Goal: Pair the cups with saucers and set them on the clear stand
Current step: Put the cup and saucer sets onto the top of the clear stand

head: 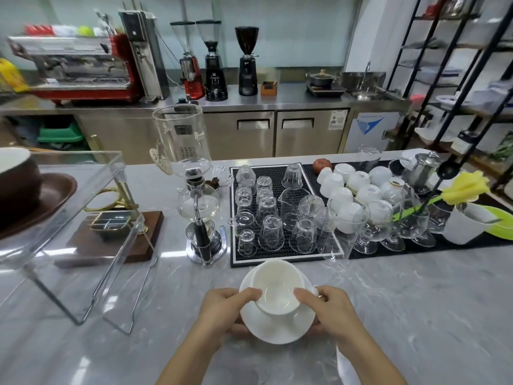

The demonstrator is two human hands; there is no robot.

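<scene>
Flanking cup [277, 287], fingers [249, 293] touching

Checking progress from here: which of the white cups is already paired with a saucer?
Only the white cup held between the left hand and right hand; it sits on a white saucer. The other white cups stand upside down on the black mat, without saucers.

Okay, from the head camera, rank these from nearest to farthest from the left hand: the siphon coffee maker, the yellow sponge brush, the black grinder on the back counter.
From the left hand:
1. Siphon coffee maker, just beyond the hand, slightly left.
2. Yellow sponge brush, far right on the counter, in a white cup.
3. Black grinder, across the aisle on the steel back counter.
</scene>
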